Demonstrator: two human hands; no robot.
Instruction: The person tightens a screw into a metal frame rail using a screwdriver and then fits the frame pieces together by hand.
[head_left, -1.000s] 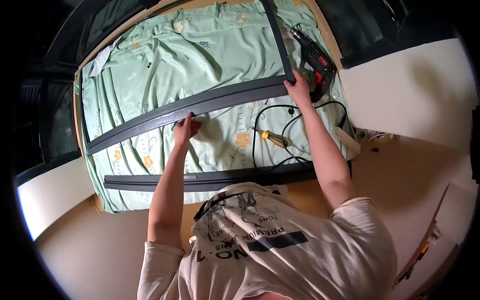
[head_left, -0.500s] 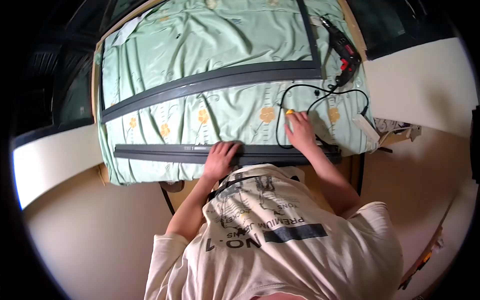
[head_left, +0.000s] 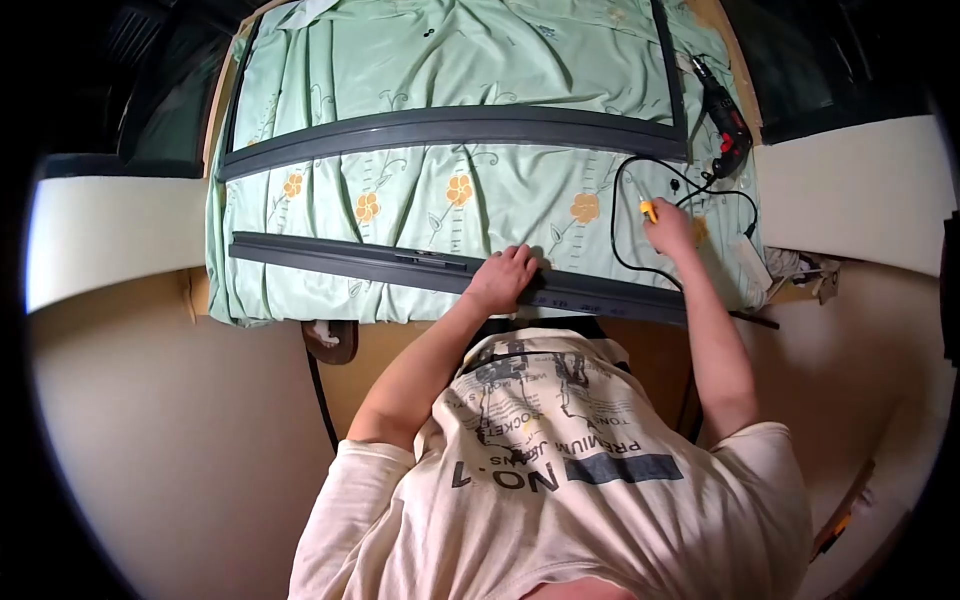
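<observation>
My left hand (head_left: 503, 278) is closed over a long dark grey metal profile (head_left: 345, 259), which lies slightly slanted along the near edge of the green cloth. In my right hand (head_left: 669, 228) is a screwdriver (head_left: 648, 211) with a yellow handle, its thin shaft pointing away from me. A black cable (head_left: 617, 215) loops on the cloth just left of that hand. Farther off, a grey frame (head_left: 440, 128) of similar profiles lies flat.
A black and red power drill (head_left: 733, 135) rests at the right side of the flowered green cloth (head_left: 410, 200). A white strip-shaped object (head_left: 752, 262) sits at the right edge. Below the table's left part, a brown slipper (head_left: 330, 342) shows.
The near profile has turned to a slant, its left end now farther from me, and shows another face. My right hand has lifted the screwdriver into clearer view. The camera view has shifted.
</observation>
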